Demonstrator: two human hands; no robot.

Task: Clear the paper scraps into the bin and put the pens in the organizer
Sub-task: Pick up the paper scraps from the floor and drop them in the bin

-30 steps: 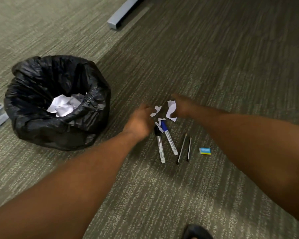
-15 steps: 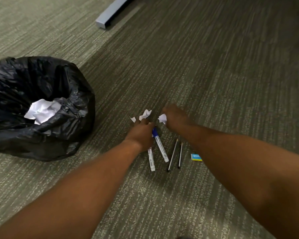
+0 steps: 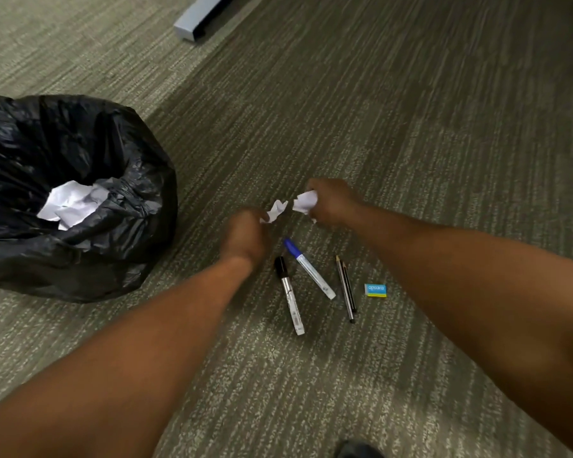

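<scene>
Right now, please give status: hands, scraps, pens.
Left hand shut on paper scrap; right hand shut on crumpled scrap. Markers and pencils untouched on carpet. Bin at left, path clear.

Bin (image 3: 80,259) cut off at left edge; dark shape (image 3: 357,450) cropped at near edge, unidentifiable.
</scene>
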